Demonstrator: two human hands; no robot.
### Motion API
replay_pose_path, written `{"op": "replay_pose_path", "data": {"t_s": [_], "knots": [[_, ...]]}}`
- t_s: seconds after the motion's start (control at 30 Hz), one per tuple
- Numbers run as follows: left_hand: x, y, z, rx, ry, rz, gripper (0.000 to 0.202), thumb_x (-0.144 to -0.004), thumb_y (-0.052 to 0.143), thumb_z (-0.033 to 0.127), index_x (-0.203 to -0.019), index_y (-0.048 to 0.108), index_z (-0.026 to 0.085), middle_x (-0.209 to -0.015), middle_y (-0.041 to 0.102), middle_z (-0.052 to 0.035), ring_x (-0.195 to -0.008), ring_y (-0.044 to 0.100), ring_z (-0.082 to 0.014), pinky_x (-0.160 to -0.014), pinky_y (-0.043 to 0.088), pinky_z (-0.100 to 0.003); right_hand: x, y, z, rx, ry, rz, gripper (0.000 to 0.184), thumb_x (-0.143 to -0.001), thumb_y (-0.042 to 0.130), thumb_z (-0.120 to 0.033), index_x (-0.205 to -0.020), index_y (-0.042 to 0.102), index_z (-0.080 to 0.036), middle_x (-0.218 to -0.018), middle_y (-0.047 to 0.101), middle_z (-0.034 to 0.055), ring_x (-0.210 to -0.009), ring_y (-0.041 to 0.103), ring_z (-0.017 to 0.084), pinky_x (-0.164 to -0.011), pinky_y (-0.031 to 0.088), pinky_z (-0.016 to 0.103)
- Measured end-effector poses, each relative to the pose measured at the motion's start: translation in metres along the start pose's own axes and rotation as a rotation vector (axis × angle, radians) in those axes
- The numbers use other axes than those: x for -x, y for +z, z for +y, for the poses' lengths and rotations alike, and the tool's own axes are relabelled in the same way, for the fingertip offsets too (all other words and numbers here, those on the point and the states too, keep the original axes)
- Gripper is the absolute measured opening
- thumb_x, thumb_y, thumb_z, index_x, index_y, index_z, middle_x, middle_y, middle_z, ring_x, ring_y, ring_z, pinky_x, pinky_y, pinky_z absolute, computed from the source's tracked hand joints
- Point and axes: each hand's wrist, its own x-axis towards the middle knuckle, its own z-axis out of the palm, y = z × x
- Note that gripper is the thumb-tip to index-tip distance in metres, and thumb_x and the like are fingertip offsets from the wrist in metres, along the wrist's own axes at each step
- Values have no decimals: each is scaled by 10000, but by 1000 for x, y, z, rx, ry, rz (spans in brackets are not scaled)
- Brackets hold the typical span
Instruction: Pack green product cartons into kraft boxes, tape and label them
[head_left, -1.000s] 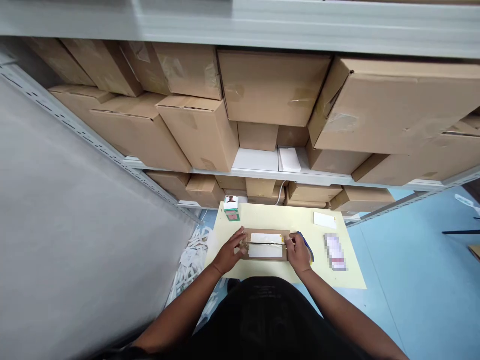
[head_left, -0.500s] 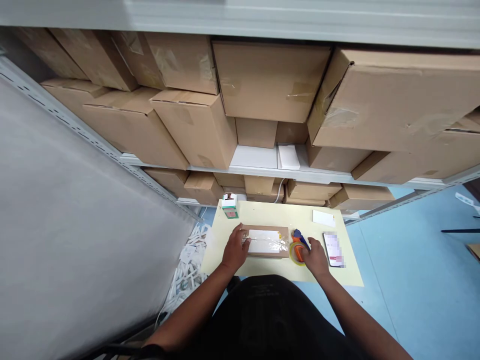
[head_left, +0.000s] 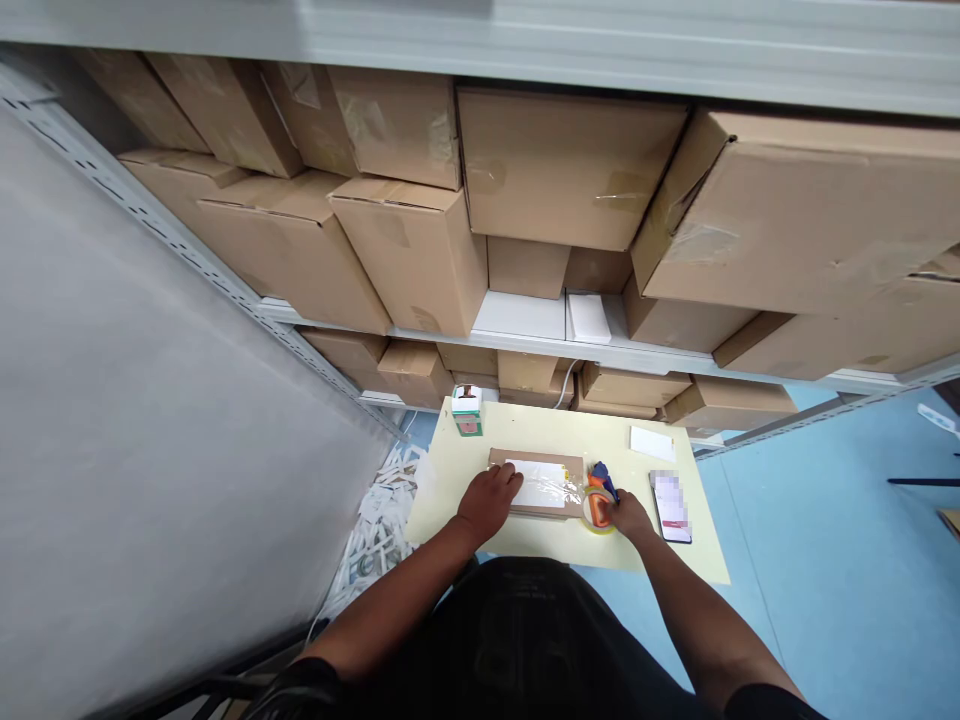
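A flat brown cardboard parcel (head_left: 571,464) with a white label and clear tape over it lies on a small pale yellow table (head_left: 525,430). My left hand (head_left: 489,500) presses down on the parcel's left end, fingers curled over it. My right hand (head_left: 627,515) grips an orange and blue tape dispenser (head_left: 598,500) at the parcel's right edge.
A phone (head_left: 670,505) lies right of the dispenser, a white card (head_left: 651,443) beyond it. A small green and white box (head_left: 466,410) stands at the table's far left corner. Metal shelves packed with cardboard boxes (head_left: 570,170) rise behind. White scraps (head_left: 379,515) litter the blue floor at left.
A second ago both hands held the parcel's ends. My right hand went out to the dispenser beside the phone and brought it to the parcel's right edge; my left hand slid onto the parcel.
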Motion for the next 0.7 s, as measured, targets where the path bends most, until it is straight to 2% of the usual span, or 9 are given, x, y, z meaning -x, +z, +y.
{"op": "replay_pose_path", "data": {"t_s": [0.1, 0.23, 0.33, 0.43, 0.5, 0.57, 0.63, 0.7], "knots": [[-1, -3, 3, 32, -43, 13, 272, -919, 467, 67, -1069, 655, 195, -1055, 618, -108, -945, 589, -272, -792, 489, -403, 3, 3, 5, -11, 68, 3, 244, -854, 638, -375, -967, 654, -159, -981, 732, 128, -963, 718, 282, -766, 503, 327], [-1, -3, 9, 44, -63, 60, 194, -957, 484, 143, -1052, 649, 178, -1028, 603, -112, -949, 570, -282, -809, 474, -426, 10, 5, 3, -53, 172, 66, 253, -806, 669, -401, -874, 611, -165, -893, 723, 154, -903, 725, 328, -721, 513, 366], [-1, 1, 11, 29, -38, 88, 220, -982, 455, 131, -1081, 647, 174, -1006, 605, -106, -928, 563, -279, -811, 462, -434, 26, -4, 6, -120, 190, 138, 252, -834, 614, -400, -938, 573, -175, -859, 716, 119, -829, 720, 292, -686, 521, 352], [-1, 4, 9, 27, 55, 82, 210, -986, 457, 109, -1019, 650, 183, -972, 605, -95, -905, 555, -268, -818, 452, -429, 52, -26, 7, -277, 143, 259, 279, -852, 565, -405, -1039, 529, -201, -877, 702, 46, -779, 703, 230, -665, 537, 314], [-1, 6, 7, 40, 112, 85, 186, -996, 472, 132, -994, 650, 187, -970, 607, -92, -912, 551, -266, -822, 449, -422, 71, -47, -2, -447, 24, 380, 344, -825, 583, -393, -1113, 517, -218, -944, 691, 27, -814, 696, 223, -695, 558, 322], [-1, 8, 5, 62, 143, 100, 176, -1005, 481, 157, -1007, 654, 190, -977, 614, -92, -923, 552, -263, -830, 451, -412, 89, -68, -24, -540, -180, 445, 423, -802, 602, -354, -1197, 518, -230, -1073, 681, 41, -933, 690, 238, -799, 575, 360], [-2, 10, 4, 97, 151, 115, 176, -1007, 489, 169, -1020, 663, 191, -978, 623, -92, -933, 560, -258, -846, 455, -404, 104, -84, -57, -462, -393, 414, 492, -800, 611, -308, -1277, 515, -233, -1185, 659, 68, -1056, 665, 263, -915, 561, 411], [-2, 11, 3, 150, 138, 126, 183, -995, 499, 163, -1024, 679, 188, -975, 636, -92, -945, 575, -258, -863, 462, -400, 113, -93, -94, -285, -585, 413, 538, -796, 621, -260, -1322, 515, -224, -1226, 631, 95, -1119, 627, 294, -987, 532, 474]]}}
